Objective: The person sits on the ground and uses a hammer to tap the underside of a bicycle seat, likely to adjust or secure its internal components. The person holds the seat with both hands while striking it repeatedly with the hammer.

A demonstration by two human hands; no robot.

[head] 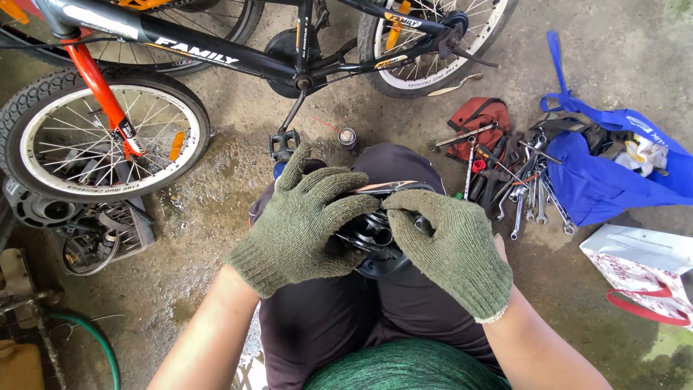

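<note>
Wet concrete floor, black metal bicycle part (372, 242), gloved left hand (303, 224), right hand (451, 245)

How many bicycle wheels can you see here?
3. One full wheel sits at the left by the orange fork. One is cut off at the top edge, left of centre. One is at top centre-right. Others may lie out of view.

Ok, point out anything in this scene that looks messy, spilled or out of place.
The wrenches lie in a loose tangle on the concrete beside the blue bag, not laid out. A wet patch darkens the floor under the bicycle's pedal. Nothing looks broken.
</note>
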